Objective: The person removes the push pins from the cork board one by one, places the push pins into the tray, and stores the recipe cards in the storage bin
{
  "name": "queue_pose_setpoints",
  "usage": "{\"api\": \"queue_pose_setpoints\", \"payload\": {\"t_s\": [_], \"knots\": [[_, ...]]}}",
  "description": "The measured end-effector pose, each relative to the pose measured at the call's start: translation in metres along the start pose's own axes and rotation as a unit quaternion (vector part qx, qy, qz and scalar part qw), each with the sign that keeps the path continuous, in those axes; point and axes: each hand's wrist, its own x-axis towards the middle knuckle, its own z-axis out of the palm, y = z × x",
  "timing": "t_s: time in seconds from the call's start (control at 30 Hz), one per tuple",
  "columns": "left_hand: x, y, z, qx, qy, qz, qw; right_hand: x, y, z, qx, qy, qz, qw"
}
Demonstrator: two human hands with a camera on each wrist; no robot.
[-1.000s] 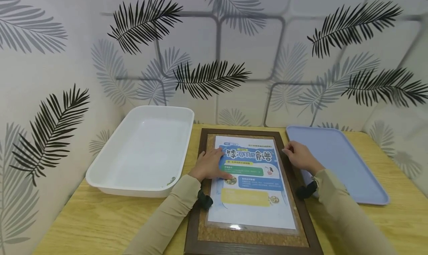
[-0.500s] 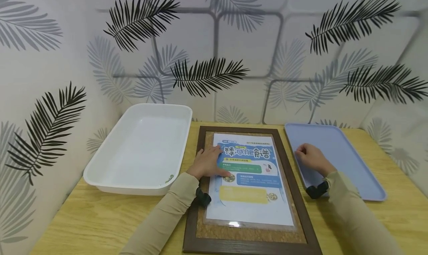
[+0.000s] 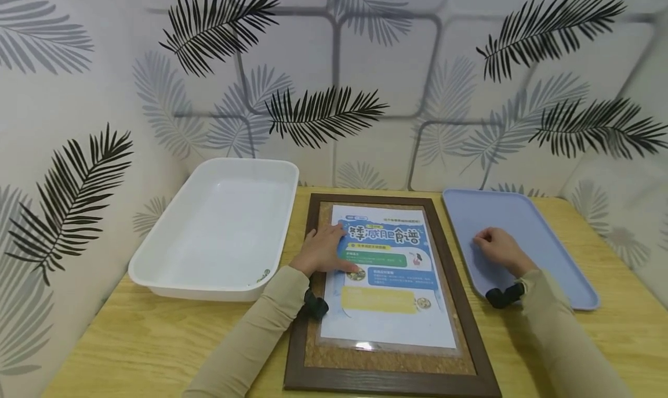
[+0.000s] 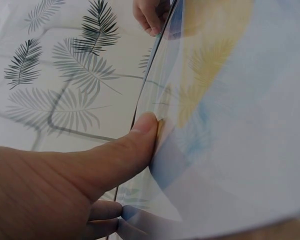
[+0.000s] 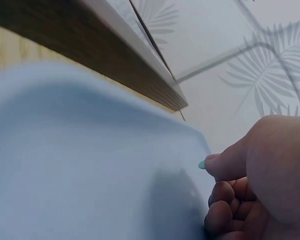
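Observation:
My left hand [image 3: 322, 251] lies spread over the left side of a laminated sheet [image 3: 386, 322] printed in blue, green and yellow. Its thumb presses on the plastic near the edge in the left wrist view. The sheet rests on a cork board [image 3: 391, 376] with a dark brown frame. To the right, my right hand [image 3: 500, 248] is over the blue tray [image 3: 543, 241]. Thumb and curled fingers pinch a small teal piece [image 5: 202, 164]; only its tip shows past the thumb, the rest hidden in the hand.
A deep white basin [image 3: 224, 230] stands at the left of the wooden table [image 3: 135, 340], with a small green mark in its near corner. Behind the table rises a wall [image 3: 386, 154] with a leaf pattern. The board's raised frame [image 5: 140, 60] runs beside the tray.
My right hand has moved right, from the board's right edge to over the blue tray. The left hand has stayed on the sheet.

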Motion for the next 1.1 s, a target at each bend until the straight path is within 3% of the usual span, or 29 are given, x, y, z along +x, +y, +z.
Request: {"api": "queue_pose_setpoints", "payload": {"t_s": [0.63,1.1], "knots": [[-0.0023,0.0034,-0.004,-0.012,0.002,0.005,0.9999,-0.0032,0.0042,-0.0058,-0.005,-0.027,0.006,1.0],[-0.0015,0.0041,-0.002,-0.009,0.004,0.002,0.9999,-0.0056,0.0034,-0.0053,0.014,-0.017,0.008,1.0]]}}
